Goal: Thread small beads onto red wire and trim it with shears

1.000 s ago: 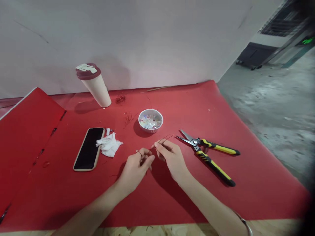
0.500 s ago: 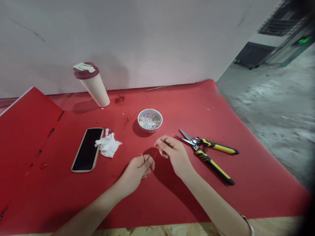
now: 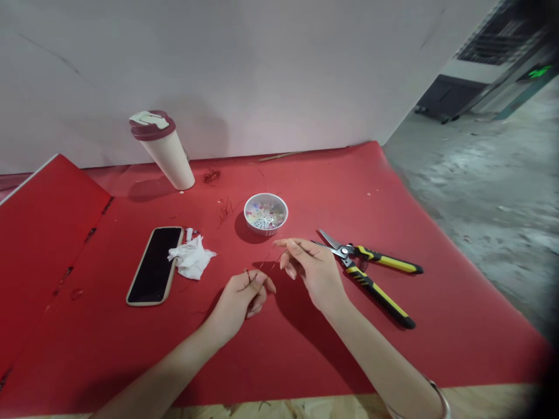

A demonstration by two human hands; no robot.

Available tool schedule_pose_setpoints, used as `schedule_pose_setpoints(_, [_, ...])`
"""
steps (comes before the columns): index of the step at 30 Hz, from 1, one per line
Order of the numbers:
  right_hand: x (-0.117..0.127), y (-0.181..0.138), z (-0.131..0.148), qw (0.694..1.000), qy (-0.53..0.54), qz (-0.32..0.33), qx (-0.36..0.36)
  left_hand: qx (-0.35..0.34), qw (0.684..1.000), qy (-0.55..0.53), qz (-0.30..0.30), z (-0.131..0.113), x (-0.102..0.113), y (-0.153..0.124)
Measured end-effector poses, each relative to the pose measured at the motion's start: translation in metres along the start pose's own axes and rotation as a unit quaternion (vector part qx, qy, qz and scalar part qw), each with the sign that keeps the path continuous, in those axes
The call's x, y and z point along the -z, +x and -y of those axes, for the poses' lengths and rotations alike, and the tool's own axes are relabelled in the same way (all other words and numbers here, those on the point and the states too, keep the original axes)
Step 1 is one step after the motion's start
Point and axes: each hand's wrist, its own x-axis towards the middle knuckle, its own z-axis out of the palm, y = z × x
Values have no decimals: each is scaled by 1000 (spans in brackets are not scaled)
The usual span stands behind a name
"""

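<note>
One wire [image 3: 267, 263] — left hand [image 3: 239, 298] and right hand [image 3: 315, 269] grips both pinch it; one bowl [image 3: 267, 230].

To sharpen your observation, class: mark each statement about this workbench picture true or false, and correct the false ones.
The left hand pinches a thin wire. True.
The right hand has the cutters in its grip. False: they lie on the red mat beside it.
The phone lies left of the crumpled tissue. True.
The white bowl is empty. False: it holds coloured beads.
</note>
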Motion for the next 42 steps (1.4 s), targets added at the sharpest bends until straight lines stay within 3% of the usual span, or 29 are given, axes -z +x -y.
schedule_pose_setpoints(8, [2,-1,3,999,-29,17,6,16,999,10,27,-1,1,1])
schedule_pose_setpoints(13, [1,1,10,995,-36,83,-37,13,1000,-13,23,1,4,0])
schedule_pose_setpoints(18, [-6,-2,8,978,-125,152,-63,15,999,-22,35,2,5,0])
schedule_pose_setpoints(24, [-7,-4,2,982,-164,97,-7,11,998,-7,62,4,6,-1])
schedule_pose_setpoints(32, [-5,-6,5,990,-136,27,34,16,999,-25,41,0,3,-2])
schedule_pose_setpoints(42, [-3,-1,3,996,-76,-32,19,18,999,-36,34,-2,3,-3])
